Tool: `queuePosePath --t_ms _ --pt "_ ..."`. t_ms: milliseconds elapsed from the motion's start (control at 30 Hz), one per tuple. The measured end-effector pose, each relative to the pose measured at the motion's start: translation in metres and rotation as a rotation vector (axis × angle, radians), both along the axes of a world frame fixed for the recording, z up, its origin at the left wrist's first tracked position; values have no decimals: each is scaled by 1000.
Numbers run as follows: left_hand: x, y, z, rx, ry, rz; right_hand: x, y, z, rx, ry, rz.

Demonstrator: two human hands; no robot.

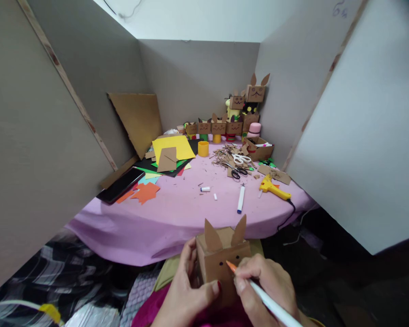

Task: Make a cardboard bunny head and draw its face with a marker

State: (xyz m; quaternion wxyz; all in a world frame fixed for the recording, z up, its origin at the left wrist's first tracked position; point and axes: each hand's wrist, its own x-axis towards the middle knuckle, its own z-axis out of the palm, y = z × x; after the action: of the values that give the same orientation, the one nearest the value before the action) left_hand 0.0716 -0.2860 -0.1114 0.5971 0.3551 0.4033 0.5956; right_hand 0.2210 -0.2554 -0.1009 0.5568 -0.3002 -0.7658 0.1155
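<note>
A small cardboard box (211, 268) with two pointed cardboard ears and two dark dots on its front sits low in view, above my lap. My left hand (191, 284) is wrapped around its left side, thumb pressed on the front face. In my right hand (267, 284) is a white marker (271, 304) with an orange tip. That tip is at the front face, between and slightly below the two dots; whether it touches is hard to tell. The lower part of the box is partly hidden by my hands.
On the pink-covered table (177, 204) lie a capped marker (241, 198), a yellow glue gun (274, 188), scissors (237, 171), cardboard scraps, coloured paper (173, 146) and a black phone (121, 185). Several eared box figures (218, 127) stand at the back. Grey panels (197, 77) enclose the table.
</note>
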Motion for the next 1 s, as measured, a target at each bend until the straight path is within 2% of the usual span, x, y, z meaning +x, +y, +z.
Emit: queuePosePath --t_ms 233,600,867,1000 --pt "2 -1 5 2 9 -6 -2 0 0 -5 16 -13" --pt "-1 1 -4 49 5 -9 -3 3 3 40 -12 71" --pt "0 1 -3 44 2 -12 -7 4 1 38 12 119" --pt "0 2 -5 19 -1 18 -6 3 -4 39 84 89"
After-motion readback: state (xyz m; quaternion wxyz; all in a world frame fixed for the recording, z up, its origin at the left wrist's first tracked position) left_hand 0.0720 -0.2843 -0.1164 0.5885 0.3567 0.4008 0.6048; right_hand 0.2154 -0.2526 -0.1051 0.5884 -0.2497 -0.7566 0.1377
